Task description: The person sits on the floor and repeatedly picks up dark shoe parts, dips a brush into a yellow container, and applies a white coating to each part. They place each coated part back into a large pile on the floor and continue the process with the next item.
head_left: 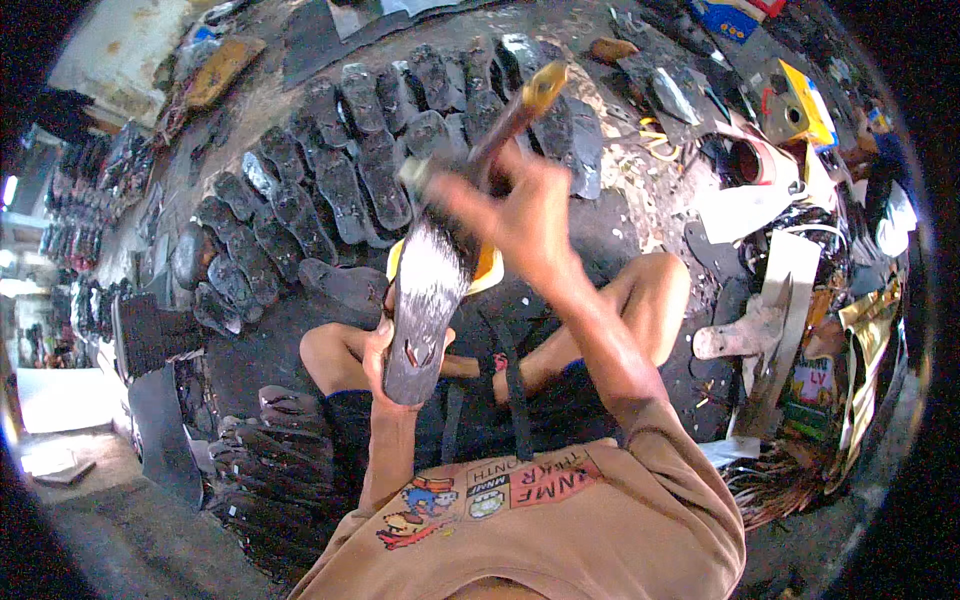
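The right hand [520,215] is closed around a brush [505,125] with a yellow-tipped wooden handle, and the bristle end sits on the top of a dark shoe sole [428,305]. The left hand [385,350] grips that sole from below, holding it up over the person's crossed legs. A yellow tub [488,268] peeks out behind it (mostly hidden). Rows of more dark soles [330,190] lie on the floor beyond.
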The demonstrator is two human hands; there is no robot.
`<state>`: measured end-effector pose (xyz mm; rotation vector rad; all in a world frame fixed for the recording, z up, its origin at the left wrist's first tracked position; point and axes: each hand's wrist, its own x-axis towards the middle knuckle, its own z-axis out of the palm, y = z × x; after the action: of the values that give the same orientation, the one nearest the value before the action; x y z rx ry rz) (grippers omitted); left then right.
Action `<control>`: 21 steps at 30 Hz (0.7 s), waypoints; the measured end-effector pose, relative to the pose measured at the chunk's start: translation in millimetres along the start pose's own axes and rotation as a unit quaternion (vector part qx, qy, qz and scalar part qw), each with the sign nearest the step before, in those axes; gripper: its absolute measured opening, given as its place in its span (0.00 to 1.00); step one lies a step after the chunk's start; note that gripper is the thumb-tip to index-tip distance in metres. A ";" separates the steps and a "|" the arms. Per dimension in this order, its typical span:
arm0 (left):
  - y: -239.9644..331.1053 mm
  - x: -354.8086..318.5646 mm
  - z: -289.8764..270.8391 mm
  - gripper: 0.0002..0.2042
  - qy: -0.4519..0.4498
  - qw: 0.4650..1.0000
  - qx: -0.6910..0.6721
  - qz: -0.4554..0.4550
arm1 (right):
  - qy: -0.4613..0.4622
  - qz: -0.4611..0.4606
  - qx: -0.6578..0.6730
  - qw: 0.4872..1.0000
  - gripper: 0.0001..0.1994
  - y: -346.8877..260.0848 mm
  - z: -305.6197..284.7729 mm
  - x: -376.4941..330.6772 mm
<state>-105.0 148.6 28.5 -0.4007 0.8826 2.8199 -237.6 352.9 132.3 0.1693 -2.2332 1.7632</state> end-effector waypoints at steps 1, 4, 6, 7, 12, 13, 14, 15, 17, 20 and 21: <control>-1.3 -2.3 -0.5 0.19 -0.005 1.000 -0.003 0.009 | 0.116 -0.044 -0.019 0.992 0.15 19.2 0.2 16.0; -3.2 -6.0 27.6 0.16 0.039 0.998 -0.034 0.030 | 0.082 -0.131 -0.117 0.981 0.12 42.9 -2.8 -43.8; -4.2 4.7 30.9 0.16 0.017 0.998 -0.045 0.040 | 0.046 -0.114 -0.008 0.992 0.11 50.8 12.0 -93.8; -6.0 10.8 25.0 0.17 0.001 0.998 -0.049 0.043 | 0.035 -0.006 0.090 0.995 0.12 40.3 16.3 -101.0; -11.2 9.5 -5.2 0.24 -0.033 0.993 -0.105 0.044 | 0.164 0.059 -0.055 0.983 0.10 47.5 -13.3 -28.5; -13.7 16.6 0.3 0.24 -0.013 0.993 -0.102 0.051 | 0.150 0.024 -0.016 0.988 0.12 41.4 -5.3 -46.7; -15.4 20.0 -11.2 0.25 -0.032 0.996 -0.044 0.071 | 0.093 -0.043 -0.028 0.994 0.12 38.3 -1.3 -61.2; -14.3 20.1 -17.6 0.25 0.002 0.997 0.000 0.080 | 0.037 -0.111 -0.041 0.992 0.12 37.6 0.9 -67.9; -17.9 14.3 -35.1 0.26 0.042 0.980 0.166 0.105 | 0.053 0.042 -0.096 0.993 0.14 51.3 -13.3 -29.9; -19.8 9.2 -47.9 0.29 0.083 0.925 0.353 0.111 | 0.073 0.044 0.048 0.995 0.13 22.4 -25.2 -13.4; -14.8 8.9 -35.5 0.31 0.045 0.982 0.180 0.038 | 0.010 -0.064 -0.015 0.998 0.13 22.5 -20.0 -23.3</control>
<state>-102.8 140.8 -10.1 -0.4514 1.4230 2.6426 -218.5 375.6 108.7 0.2801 -2.1825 1.6567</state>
